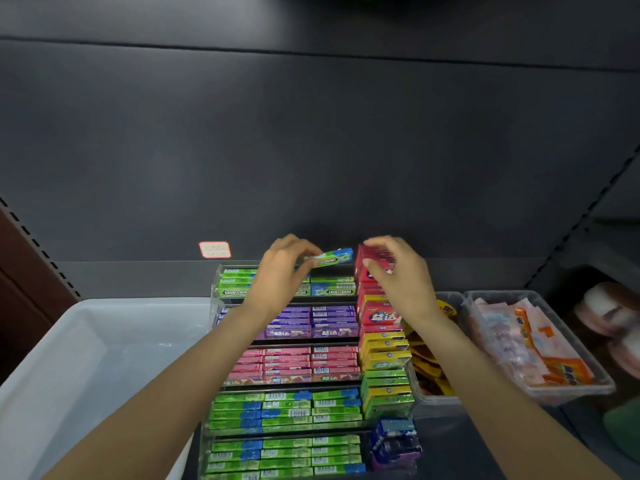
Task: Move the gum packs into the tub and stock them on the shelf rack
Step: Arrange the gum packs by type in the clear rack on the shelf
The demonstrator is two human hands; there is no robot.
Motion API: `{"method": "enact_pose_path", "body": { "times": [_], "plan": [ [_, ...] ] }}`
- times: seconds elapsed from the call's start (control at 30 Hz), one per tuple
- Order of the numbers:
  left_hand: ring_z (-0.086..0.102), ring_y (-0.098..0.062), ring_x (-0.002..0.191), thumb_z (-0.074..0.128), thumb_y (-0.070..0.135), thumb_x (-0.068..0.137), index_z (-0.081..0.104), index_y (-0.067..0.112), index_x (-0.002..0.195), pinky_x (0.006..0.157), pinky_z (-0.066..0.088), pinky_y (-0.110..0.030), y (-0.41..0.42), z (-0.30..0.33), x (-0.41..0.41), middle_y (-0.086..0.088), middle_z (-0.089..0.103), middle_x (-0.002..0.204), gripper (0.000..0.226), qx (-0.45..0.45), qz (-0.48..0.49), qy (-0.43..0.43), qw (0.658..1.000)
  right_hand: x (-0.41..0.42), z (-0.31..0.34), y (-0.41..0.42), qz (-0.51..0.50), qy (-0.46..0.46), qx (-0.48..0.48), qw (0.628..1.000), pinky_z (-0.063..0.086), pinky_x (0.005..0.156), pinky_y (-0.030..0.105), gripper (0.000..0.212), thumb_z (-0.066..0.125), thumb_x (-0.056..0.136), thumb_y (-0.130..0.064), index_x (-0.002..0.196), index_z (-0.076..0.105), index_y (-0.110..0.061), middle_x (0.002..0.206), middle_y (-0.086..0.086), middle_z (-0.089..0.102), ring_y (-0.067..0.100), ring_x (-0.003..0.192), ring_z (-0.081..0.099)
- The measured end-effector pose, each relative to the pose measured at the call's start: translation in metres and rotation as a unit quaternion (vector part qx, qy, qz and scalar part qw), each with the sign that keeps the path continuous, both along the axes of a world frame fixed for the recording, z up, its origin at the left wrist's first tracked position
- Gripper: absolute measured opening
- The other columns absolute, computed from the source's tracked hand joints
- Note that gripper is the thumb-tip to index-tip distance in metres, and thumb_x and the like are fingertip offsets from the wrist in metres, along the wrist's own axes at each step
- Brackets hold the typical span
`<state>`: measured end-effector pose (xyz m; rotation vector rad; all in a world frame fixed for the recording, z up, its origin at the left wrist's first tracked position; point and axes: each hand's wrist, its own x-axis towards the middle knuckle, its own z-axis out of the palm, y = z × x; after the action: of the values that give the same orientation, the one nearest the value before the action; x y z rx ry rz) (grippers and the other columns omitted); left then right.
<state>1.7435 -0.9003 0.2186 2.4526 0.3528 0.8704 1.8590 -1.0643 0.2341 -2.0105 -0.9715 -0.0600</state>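
Pinching a green-and-blue gum pack [329,258] by one end, our left hand [282,271] has its fingers [308,258] closed on it above the top tier of the clear shelf rack [213,292]. Our right hand [398,271] grips a red gum pack [375,256] at the top of the side column. We judge these packs light, stiff and slick-wrapped, best taken across the narrow edges. The white tub [86,341] sits just left of the rack and looks empty.
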Motion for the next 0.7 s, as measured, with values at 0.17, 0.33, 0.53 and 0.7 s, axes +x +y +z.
{"method": "enact_pose_path", "body": {
  "times": [0.17, 0.33, 0.53, 0.7],
  "plan": [
    [0.055, -0.02, 0.097, 0.059, 0.012, 0.091, 0.067, 0.012, 0.104, 0.086, 0.05, -0.035, 0.006, -0.006, 0.007, -0.004, 0.06, 0.102, 0.015, 0.04, 0.035, 0.083, 0.995, 0.012, -0.003, -0.002, 0.015, -0.066, -0.204, 0.977, 0.025, 0.113, 0.033, 0.053, 0.051, 0.095, -0.029, 0.145, 0.033, -0.022, 0.152, -0.006, 0.028, 0.014, 0.141, 0.022],
    [0.053, -0.024, 0.1, 0.056, 0.011, 0.092, 0.067, 0.012, 0.106, 0.086, 0.046, -0.035, -0.003, -0.007, 0.023, -0.005, 0.061, 0.105, 0.018, 0.088, 0.043, 0.132, 0.986, 0.008, -0.007, -0.004, 0.016, -0.05, -0.214, 0.975, 0.022, 0.117, 0.036, 0.057, 0.051, 0.096, -0.027, 0.147, 0.026, -0.023, 0.154, -0.006, 0.023, 0.015, 0.143, 0.015],
    [0.054, -0.021, 0.104, 0.051, 0.011, 0.095, 0.064, 0.015, 0.113, 0.09, 0.046, -0.034, -0.005, -0.01, 0.028, -0.004, 0.061, 0.111, 0.023, 0.119, 0.027, 0.197, 0.973, 0.006, -0.007, -0.004, 0.009, -0.056, -0.224, 0.973, 0.025, 0.115, 0.036, 0.06, 0.052, 0.095, -0.025, 0.148, 0.023, -0.025, 0.154, -0.006, 0.022, 0.014, 0.143, 0.015],
    [0.059, -0.022, 0.104, 0.048, 0.004, 0.095, 0.061, 0.018, 0.121, 0.092, 0.048, -0.036, -0.002, -0.011, 0.029, -0.004, 0.061, 0.117, 0.033, 0.119, -0.007, 0.248, 0.961, 0.004, -0.008, -0.003, 0.001, -0.062, -0.222, 0.973, 0.025, 0.113, 0.034, 0.06, 0.052, 0.095, -0.024, 0.148, 0.023, -0.025, 0.154, -0.006, 0.022, 0.014, 0.143, 0.016]
  ]
}}
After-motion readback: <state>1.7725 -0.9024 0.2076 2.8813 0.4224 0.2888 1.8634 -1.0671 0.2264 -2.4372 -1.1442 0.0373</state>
